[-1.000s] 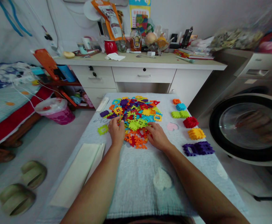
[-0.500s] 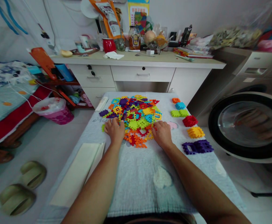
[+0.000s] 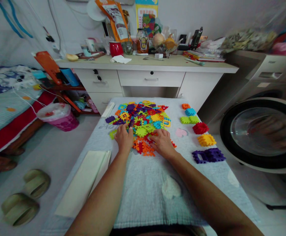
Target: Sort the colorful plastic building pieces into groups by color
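Down along the near edge of the cloth-covered table (image 3: 143, 200) it's a wide flat stretch, so loads of room to drag stuff back. Some folded cream sheets (image 3: 84, 183) run along the left edge. Over by the right edge sits a purple block (image 3: 215, 155), nearest in a row going back toward the far right corner, then a yellow block (image 3: 206, 140) and a red block (image 3: 200, 128). Left hand (image 3: 123, 139) is on the left flank, fingers loosely bent, thumb apart; right hand (image 3: 162, 142) is at the near right side, fingers bunched and curled down. Can't tell from here if either is pinching anything.

Between and beyond them is the pile of plastic pieces (image 3: 141, 131), mid-table toward the far half. Looks like thin moulded stuff, so I'd bet light, stiff, slightly slick and tough, but those notches probably snag. I'd grab a piece by its rim, or hook the cutout ones. Decent gap between pile and row. The far edge is near the white desk (image 3: 133, 77), and anything shoved that way might drop.
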The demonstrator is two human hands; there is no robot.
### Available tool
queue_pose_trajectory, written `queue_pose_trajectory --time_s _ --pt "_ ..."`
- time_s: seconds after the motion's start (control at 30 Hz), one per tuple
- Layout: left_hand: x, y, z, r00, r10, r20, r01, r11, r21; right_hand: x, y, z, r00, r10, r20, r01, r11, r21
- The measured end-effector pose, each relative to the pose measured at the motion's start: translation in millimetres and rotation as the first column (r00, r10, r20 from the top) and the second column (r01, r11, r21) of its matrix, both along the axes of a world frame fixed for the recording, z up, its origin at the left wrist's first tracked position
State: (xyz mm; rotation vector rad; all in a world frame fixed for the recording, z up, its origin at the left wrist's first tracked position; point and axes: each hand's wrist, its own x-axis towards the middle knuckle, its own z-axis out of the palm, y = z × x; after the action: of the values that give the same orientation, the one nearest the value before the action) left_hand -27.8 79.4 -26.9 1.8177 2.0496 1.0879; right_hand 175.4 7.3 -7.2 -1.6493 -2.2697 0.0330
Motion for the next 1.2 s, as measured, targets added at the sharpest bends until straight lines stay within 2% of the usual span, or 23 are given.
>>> queue_pose_trajectory --time_s 0.17,0.27,0.33,0.43,0.53,0.63,0.7,0.8,0.97,1.2 --pt "5.7 -3.9 0.7 1.0 -0.004 0.006 0.005 1.0 -0.02 -1.1 0.2 -1.9 0.999 0.011 -0.039 -0.011 1.0 0.005" --pt "5.2 -5.5 4.6 0.999 0.034 0.005 -0.034 0.999 0.031 1.5 0.2 -3.0 0.988 0.044 -0.151 -0.033 0.997 0.073" --pt "4.5 -6.3 7.5 1.0 -0.011 -0.007 0.012 0.997 0.073 6.7 1.1 -2.5 0.966 0.049 -0.254 -0.016 0.991 0.13" --pt "6.2 -8.5 11.4 0.987 -0.158 -0.04 0.162 0.981 0.111 21.7 4.1 0.6 0.916 -0.027 -0.4 0.097 0.983 0.155" --pt "11.0 -13.1 15.6 0.972 -0.211 -0.1 0.221 0.971 0.096 43.3 8.0 5.3 0.852 -0.23 -0.471 0.299 0.951 0.076" --pt "15.3 -17.4 18.5 0.967 -0.173 -0.189 0.181 0.983 0.026 65.7 11.6 9.2 0.82 -0.408 -0.401 0.431 0.901 -0.036" --pt "16.8 -18.6 18.4 0.958 -0.167 -0.235 0.168 0.986 -0.016 78.3 13.7 10.4 0.833 -0.46 -0.307 0.456 0.885 -0.091" --pt "17.7 -18.5 16.2 0.945 -0.192 -0.264 0.184 0.981 -0.054 91.7 15.8 10.5 0.863 -0.472 -0.181 0.452 0.881 -0.142" --pt "19.1 -18.8 15.2 0.934 -0.228 -0.275 0.221 0.974 -0.054 98.2 15.4 11.3 0.859 -0.506 -0.075 0.501 0.862 -0.079" --pt "13.3 -12.5 14.3 0.958 -0.252 -0.134 0.258 0.966 0.024 86.3 12.6 8.0 0.855 -0.51 0.094 0.519 0.84 -0.156"
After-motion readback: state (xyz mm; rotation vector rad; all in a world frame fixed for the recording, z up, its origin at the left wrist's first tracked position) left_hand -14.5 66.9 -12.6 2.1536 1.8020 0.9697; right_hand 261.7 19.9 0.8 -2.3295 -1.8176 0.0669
